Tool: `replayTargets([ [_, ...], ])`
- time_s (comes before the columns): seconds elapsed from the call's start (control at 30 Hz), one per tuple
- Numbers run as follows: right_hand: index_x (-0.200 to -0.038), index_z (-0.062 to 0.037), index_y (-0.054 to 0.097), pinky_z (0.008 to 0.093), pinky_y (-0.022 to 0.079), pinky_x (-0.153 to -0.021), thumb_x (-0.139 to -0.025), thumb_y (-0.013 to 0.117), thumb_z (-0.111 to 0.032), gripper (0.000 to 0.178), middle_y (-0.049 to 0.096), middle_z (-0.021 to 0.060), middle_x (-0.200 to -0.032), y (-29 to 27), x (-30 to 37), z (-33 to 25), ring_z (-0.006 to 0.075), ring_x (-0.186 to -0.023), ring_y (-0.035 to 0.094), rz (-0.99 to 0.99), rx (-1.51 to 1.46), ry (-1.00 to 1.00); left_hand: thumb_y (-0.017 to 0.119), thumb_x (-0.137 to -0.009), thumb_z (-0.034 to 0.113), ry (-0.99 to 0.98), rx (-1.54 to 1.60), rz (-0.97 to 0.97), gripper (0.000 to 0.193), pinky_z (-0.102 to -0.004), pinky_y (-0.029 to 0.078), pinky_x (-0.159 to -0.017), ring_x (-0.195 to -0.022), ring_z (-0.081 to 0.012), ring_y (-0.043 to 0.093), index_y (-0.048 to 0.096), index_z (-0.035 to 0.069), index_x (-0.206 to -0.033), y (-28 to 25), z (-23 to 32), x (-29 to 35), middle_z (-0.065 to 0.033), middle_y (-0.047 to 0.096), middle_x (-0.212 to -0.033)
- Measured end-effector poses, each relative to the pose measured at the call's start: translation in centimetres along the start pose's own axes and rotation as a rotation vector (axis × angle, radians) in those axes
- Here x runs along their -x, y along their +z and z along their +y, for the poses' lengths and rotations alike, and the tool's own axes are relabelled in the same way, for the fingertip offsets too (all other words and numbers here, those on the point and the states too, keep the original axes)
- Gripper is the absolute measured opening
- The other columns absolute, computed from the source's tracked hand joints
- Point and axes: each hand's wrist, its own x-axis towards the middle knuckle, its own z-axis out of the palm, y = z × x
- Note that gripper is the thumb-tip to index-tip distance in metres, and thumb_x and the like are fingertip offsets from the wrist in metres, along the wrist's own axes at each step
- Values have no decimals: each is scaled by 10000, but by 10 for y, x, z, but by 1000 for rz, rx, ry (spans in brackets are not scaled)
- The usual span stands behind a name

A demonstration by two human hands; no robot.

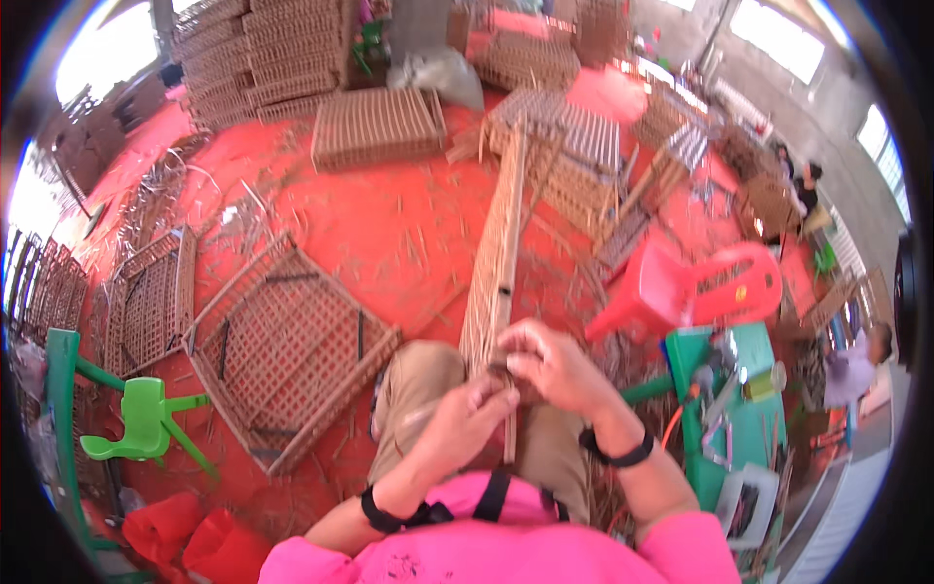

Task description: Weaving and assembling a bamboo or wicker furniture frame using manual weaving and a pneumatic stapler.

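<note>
A long, narrow, light-brown wicker piece (494, 263) runs from between my knees away over the floor, its near end at my hands. My left hand (469, 417) is closed, thumb and fingers pinching the near end of this piece. Just right of it and slightly farther out, my right hand (553, 368) has its fingers curled together over the same end. Something small and dark shows beneath those fingertips, too blurred to name. A thin strip hangs below the hands between my thighs.
A lattice wicker frame (292, 355) lies left of my knees, near a green child's chair (144, 420). At right are a red plastic chair (681, 287) and a green table (715, 457) bearing tools. Wicker panels (375, 128) stand ahead; scraps litter the red floor.
</note>
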Motion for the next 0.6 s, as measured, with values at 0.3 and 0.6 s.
replayTargets([
  [0.3, -1084, -4, 608, 243, 464, -863, -940, 594, -31, 148, 600, -12, -976, -18, -5, 18, 71, -940, 557, -122, -390, 172, 465, -1057, 194, 28, 20, 60, 234, -276, 483, -797, -875, -109, 608, 533, 9, -1183, 9, 15, 9, -82, 667, -929],
  [0.6, -1013, 27, 647, 280, 496, -794, -891, 638, -19, 131, 652, 47, -938, -11, -3, 19, 112, -873, 594, -94, -412, 164, 563, -1003, 128, 202, -14, 26, 248, -257, 518, -812, -961, -141, 676, 606, 24, -1224, 9, 17, 17, -98, 712, -1046],
])
